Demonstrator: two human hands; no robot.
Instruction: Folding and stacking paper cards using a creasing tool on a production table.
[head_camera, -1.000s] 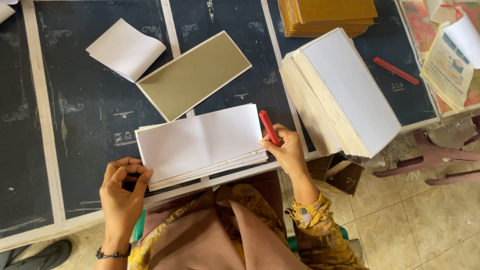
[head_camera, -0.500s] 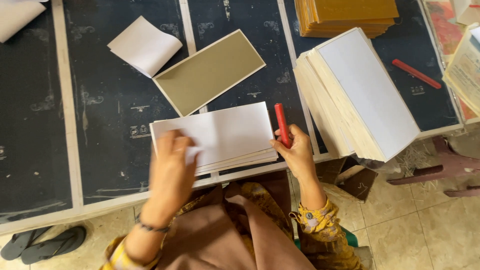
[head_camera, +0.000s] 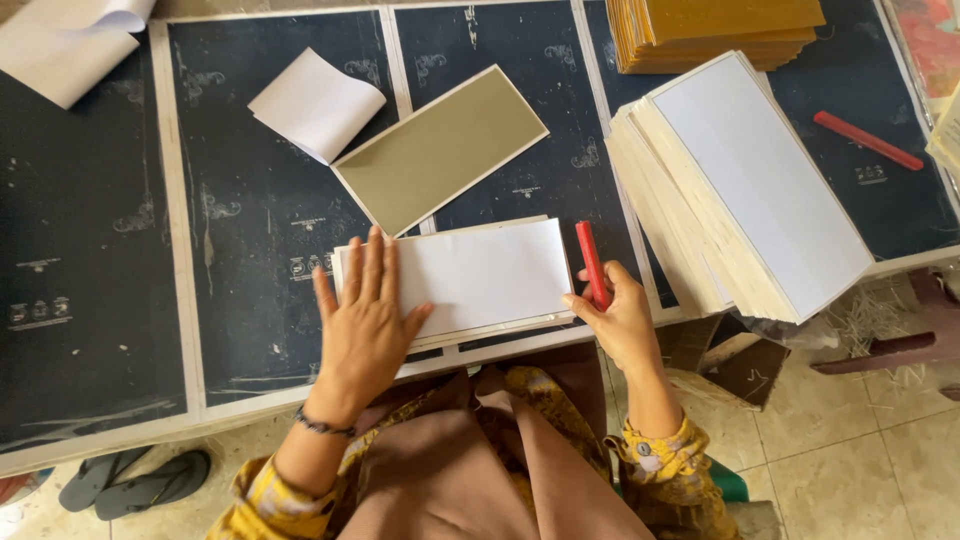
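Note:
A small stack of white paper sheets lies at the near edge of the dark table. My left hand rests flat on its left part, fingers spread. My right hand touches the stack's right edge and grips a red crayon-like stick that points away from me. An olive-green rectangular board lies just beyond the stack.
A tall pile of white sheets sits at the right, with a stack of yellow-brown boards behind it. A second red stick lies far right. A folded white sheet sits beyond the olive board. Sandals rest on the floor.
My left hand rose from the table's near edge, swept over the stack and now lies flat on it. The right hand stayed put with the red stick.

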